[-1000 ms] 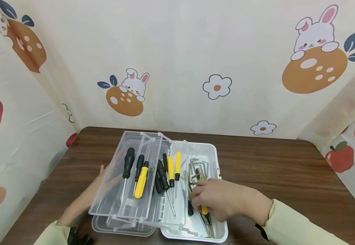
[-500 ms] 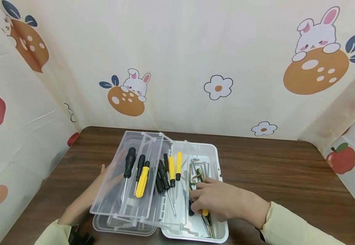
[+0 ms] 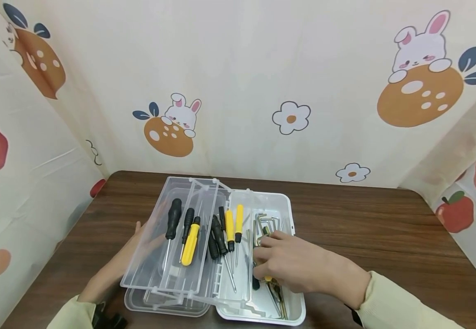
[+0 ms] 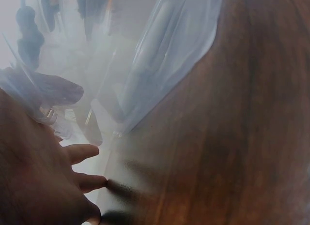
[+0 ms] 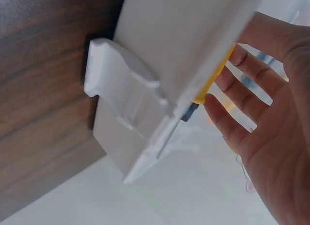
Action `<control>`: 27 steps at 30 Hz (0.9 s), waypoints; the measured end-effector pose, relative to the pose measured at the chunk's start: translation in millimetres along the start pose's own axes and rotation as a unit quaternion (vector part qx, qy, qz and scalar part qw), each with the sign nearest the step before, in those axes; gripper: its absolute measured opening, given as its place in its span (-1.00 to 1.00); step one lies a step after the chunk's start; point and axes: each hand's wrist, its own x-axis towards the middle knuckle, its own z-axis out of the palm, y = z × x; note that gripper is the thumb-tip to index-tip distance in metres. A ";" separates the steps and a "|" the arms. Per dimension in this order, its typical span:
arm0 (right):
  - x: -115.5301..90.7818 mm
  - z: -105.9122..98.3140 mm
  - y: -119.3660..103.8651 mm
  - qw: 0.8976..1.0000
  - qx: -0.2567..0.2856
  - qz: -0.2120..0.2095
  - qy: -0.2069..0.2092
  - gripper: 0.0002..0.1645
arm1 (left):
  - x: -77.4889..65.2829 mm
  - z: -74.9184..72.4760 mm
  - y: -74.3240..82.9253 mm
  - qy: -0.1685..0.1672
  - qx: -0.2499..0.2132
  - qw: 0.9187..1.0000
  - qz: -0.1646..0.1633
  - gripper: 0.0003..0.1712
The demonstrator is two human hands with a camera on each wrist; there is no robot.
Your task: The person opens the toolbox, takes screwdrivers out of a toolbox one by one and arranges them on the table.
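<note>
My right hand (image 3: 289, 260) reaches into the white tool box (image 3: 279, 199), among hex keys (image 3: 264, 218) and other tools. Its fingers curl at a yellow-handled screwdriver (image 5: 209, 87), seen just over the box wall in the right wrist view; part of the handle is hidden by the hand. My left hand (image 4: 48, 172) lies with spread fingers behind the raised clear lid (image 3: 139, 269), touching or close to it; the plastic blurs the contact. Black screwdrivers (image 3: 174, 217) and a yellow one (image 3: 190, 242) show on the lid's inner tray.
More yellow and black screwdrivers (image 3: 230, 226) lie along the hinge between lid and box. A latch (image 5: 121, 84) juts from the box's outer wall. The brown wooden table (image 3: 357, 224) extends to both sides, with a printed curtain (image 3: 238, 68) behind it.
My right hand has shifted slightly left and away from me inside the box, and the yellow handle under it has moved the same way. My left hand and the lid hold still.
</note>
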 end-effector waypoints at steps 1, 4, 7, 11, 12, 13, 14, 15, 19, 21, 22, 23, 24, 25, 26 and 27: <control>-1.0 -2.1 0.8 1.000 -0.006 0.001 0.007 -0.69 | -0.1 0.0 0.0 0.000 0.000 1.000 -0.001 -0.03; -4.9 -8.0 3.7 0.999 -0.017 0.007 0.026 -0.67 | -0.1 0.2 -0.1 0.001 0.001 1.000 0.001 -0.04; -9.1 -12.8 7.4 0.999 -0.022 0.017 0.036 -0.61 | -0.1 0.3 -0.2 0.001 0.000 1.000 0.003 -0.04; -14.6 -17.5 12.3 0.998 -0.028 0.032 0.040 -0.62 | 0.3 0.2 0.0 0.001 -0.003 1.000 0.002 -0.03; -16.3 -18.8 13.6 0.998 -0.027 0.037 0.037 -0.62 | 0.4 0.2 -0.3 0.001 -0.003 1.000 0.001 -0.02; -17.9 -20.3 14.7 0.998 -0.028 0.041 0.036 -0.63 | 0.3 0.2 -0.3 0.000 -0.003 1.000 0.000 -0.02; -19.5 -21.5 15.8 0.998 -0.025 0.045 0.035 -0.63 | 0.2 0.3 0.1 0.000 -0.002 1.000 -0.001 -0.02; -21.3 -22.7 17.0 0.998 -0.023 0.048 0.036 -0.62 | 0.1 0.3 0.1 0.000 -0.001 1.000 -0.001 -0.03; -31.5 -27.4 22.6 0.997 -0.014 0.066 0.045 -0.60 | -0.1 0.5 -0.2 -0.001 -0.002 1.000 -0.001 -0.02; -38.4 -29.1 25.9 0.996 -0.009 0.076 0.053 -0.59 | 0.1 0.7 -1.9 -0.001 -0.001 1.000 0.001 -0.03; -42.0 -29.7 27.6 0.995 -0.006 0.081 0.057 -0.59 | 0.2 0.8 -2.8 -0.002 -0.001 1.000 0.002 -0.03; -45.7 -30.0 29.3 0.994 -0.003 0.086 0.061 -0.57 | 0.3 0.9 -3.5 -0.002 -0.001 1.000 0.004 -0.04; -49.1 -29.8 30.9 0.994 -0.001 0.089 0.068 -0.56 | 0.4 0.9 -3.9 -0.002 -0.001 1.000 0.006 -0.04; -52.6 -29.0 32.5 0.993 -0.001 0.092 0.075 -0.54 | 0.4 1.0 -4.3 -0.002 -0.001 1.000 0.007 -0.04; -56.0 -27.7 34.0 0.992 -0.002 0.095 0.082 -0.52 | 0.3 0.9 -4.2 -0.002 -0.002 1.000 0.009 -0.04; -59.3 -25.9 35.4 0.991 -0.002 0.097 0.089 -0.51 | 0.2 1.0 -4.2 -0.002 -0.002 1.000 0.010 -0.04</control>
